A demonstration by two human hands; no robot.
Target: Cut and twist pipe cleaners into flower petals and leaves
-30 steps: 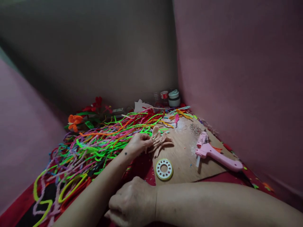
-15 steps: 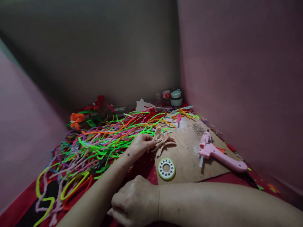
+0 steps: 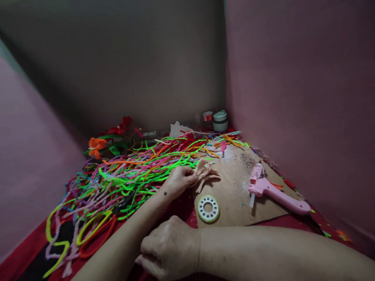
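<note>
My left hand (image 3: pixel 179 181) reaches out over the red cloth and pinches a bunch of peach pipe-cleaner loops (image 3: pixel 206 173) lying at the near left edge of a wooden board (image 3: pixel 234 199). Its fingers are closed on the loops. My right hand (image 3: pixel 169 248) lies close to me at the bottom of the view, crossing under the left forearm, knuckles up and fingers curled down. What those fingers hold is hidden. A big heap of bright pipe cleaners (image 3: pixel 125 171) spreads left of the left hand.
A white ring with holes (image 3: pixel 208 208) and a pink glue gun (image 3: pixel 275 189) lie on the board. Small jars (image 3: pixel 220 120) stand in the far corner, pipe-cleaner flowers (image 3: pixel 105 142) at the back left. Pink walls close in on both sides.
The view has drifted slightly, so everything sits a little further right. My left hand has gathered the peach loops tighter; they look more bunched than a second ago. The right hand has stayed put.
</note>
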